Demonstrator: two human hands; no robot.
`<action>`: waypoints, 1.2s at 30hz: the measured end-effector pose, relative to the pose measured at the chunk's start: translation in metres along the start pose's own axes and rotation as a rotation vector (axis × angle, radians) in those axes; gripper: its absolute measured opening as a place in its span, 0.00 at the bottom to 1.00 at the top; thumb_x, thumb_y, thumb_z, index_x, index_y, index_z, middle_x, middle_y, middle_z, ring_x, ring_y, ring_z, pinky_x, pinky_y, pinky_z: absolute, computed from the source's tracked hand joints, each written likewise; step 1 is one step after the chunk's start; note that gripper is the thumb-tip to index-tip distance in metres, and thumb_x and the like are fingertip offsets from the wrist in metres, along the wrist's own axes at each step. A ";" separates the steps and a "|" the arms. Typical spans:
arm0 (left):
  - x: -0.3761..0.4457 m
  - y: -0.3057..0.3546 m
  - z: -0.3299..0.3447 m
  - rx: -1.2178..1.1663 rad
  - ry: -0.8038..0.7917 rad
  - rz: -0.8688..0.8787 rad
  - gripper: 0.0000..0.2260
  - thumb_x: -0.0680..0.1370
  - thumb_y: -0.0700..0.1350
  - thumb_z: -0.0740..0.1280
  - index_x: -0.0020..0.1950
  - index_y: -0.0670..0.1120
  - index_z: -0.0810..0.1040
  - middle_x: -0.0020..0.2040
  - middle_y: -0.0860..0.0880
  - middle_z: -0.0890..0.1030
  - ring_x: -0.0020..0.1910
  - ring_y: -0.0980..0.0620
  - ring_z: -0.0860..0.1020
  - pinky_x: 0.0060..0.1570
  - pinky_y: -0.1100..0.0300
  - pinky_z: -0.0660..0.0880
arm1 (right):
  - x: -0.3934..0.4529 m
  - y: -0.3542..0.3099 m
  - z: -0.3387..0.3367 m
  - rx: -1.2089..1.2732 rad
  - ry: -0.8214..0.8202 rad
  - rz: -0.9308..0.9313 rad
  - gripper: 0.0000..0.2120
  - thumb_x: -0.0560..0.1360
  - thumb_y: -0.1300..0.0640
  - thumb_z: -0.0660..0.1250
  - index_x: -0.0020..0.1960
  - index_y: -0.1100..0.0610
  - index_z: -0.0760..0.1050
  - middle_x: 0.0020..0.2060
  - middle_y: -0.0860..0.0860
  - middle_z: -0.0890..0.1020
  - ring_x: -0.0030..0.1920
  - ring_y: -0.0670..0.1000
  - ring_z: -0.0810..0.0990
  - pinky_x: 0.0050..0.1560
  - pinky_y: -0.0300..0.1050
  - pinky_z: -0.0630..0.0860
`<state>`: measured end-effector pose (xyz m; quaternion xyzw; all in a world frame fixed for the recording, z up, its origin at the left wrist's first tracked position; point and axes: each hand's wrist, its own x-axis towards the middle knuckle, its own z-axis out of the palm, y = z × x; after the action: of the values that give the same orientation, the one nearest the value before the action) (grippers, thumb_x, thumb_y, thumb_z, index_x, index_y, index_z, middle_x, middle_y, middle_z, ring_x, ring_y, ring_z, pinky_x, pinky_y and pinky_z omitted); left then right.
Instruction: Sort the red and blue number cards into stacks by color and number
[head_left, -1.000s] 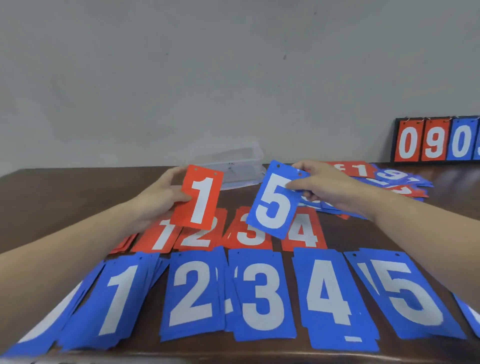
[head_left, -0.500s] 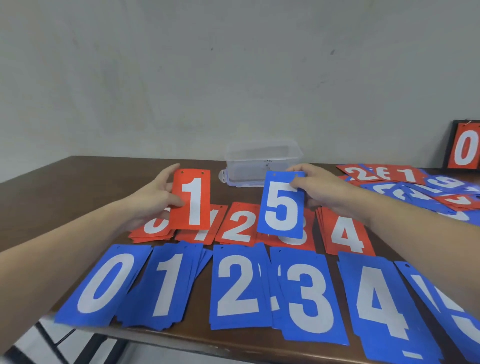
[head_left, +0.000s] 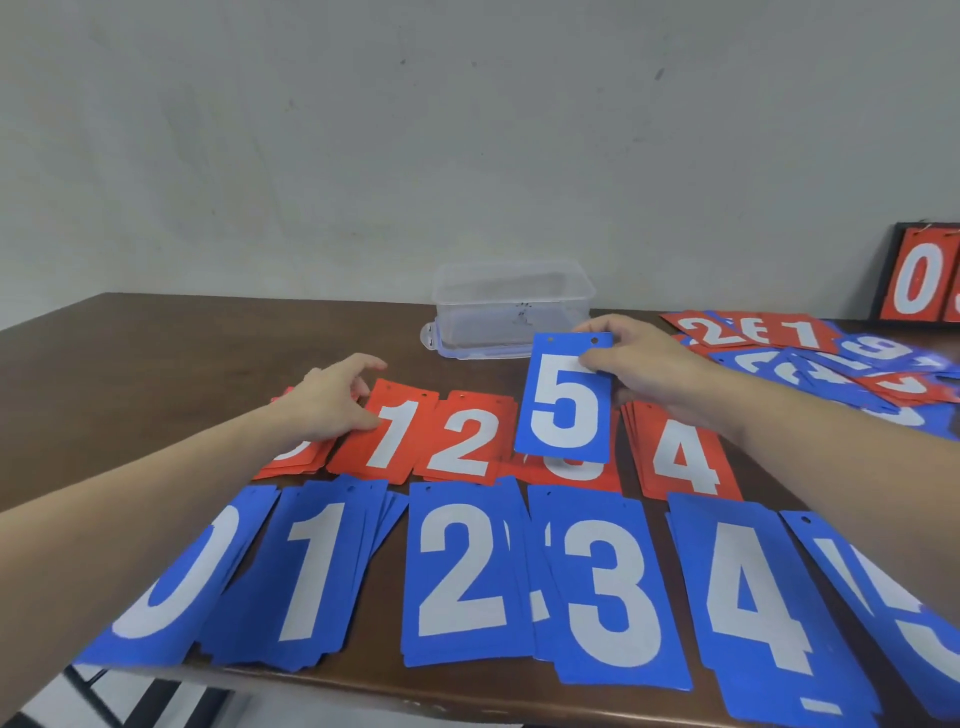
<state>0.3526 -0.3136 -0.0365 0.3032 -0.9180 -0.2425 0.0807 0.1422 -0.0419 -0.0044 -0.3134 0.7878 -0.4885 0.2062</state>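
My right hand (head_left: 641, 361) pinches a blue 5 card (head_left: 566, 402) by its top right corner and holds it upright over the red 3 stack (head_left: 571, 474). My left hand (head_left: 327, 400) hovers with relaxed fingers, its thumb touching the left edge of the red 1 card (head_left: 397, 439), which lies on the red row. That row also has red 0 (head_left: 291, 460), red 2 (head_left: 467, 441) and red 4 (head_left: 680, 460) stacks. In front lie blue stacks 0 (head_left: 176, 582), 1 (head_left: 311, 571), 2 (head_left: 462, 571), 3 (head_left: 613, 592), 4 (head_left: 753, 597) and 5 (head_left: 893, 592).
A loose pile of mixed red and blue cards (head_left: 831, 358) lies at the far right. A clear plastic box (head_left: 511, 306) stands behind the red row. A scoreboard stand (head_left: 924, 275) leans at the wall. The blue stacks reach the brown table's front edge (head_left: 363, 691).
My left hand lowered the red 1 card onto its stack and let go. The blue 5 card stays pinched in my right hand. The view shifted left.
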 end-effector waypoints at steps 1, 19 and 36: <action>0.000 0.002 0.000 0.093 0.032 0.009 0.32 0.73 0.45 0.76 0.73 0.58 0.67 0.61 0.51 0.75 0.63 0.47 0.72 0.61 0.50 0.72 | -0.001 0.001 -0.001 -0.001 -0.001 0.000 0.09 0.80 0.56 0.68 0.58 0.52 0.73 0.50 0.53 0.86 0.50 0.51 0.86 0.55 0.60 0.82; -0.005 0.107 0.054 -0.112 0.057 0.404 0.12 0.78 0.44 0.70 0.60 0.55 0.78 0.53 0.54 0.79 0.44 0.57 0.79 0.36 0.72 0.71 | -0.070 0.025 -0.086 -0.036 0.003 0.099 0.12 0.80 0.58 0.68 0.62 0.47 0.76 0.51 0.52 0.86 0.49 0.51 0.87 0.36 0.44 0.81; -0.021 0.260 0.126 -0.138 -0.068 0.681 0.07 0.80 0.45 0.67 0.55 0.58 0.77 0.46 0.58 0.79 0.41 0.57 0.79 0.42 0.59 0.74 | -0.198 0.078 -0.201 -0.070 0.184 0.288 0.13 0.80 0.58 0.67 0.64 0.51 0.74 0.47 0.52 0.86 0.43 0.49 0.87 0.35 0.42 0.80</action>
<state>0.1971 -0.0693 -0.0178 -0.0348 -0.9501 -0.2731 0.1465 0.1349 0.2493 0.0175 -0.1582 0.8566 -0.4529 0.1900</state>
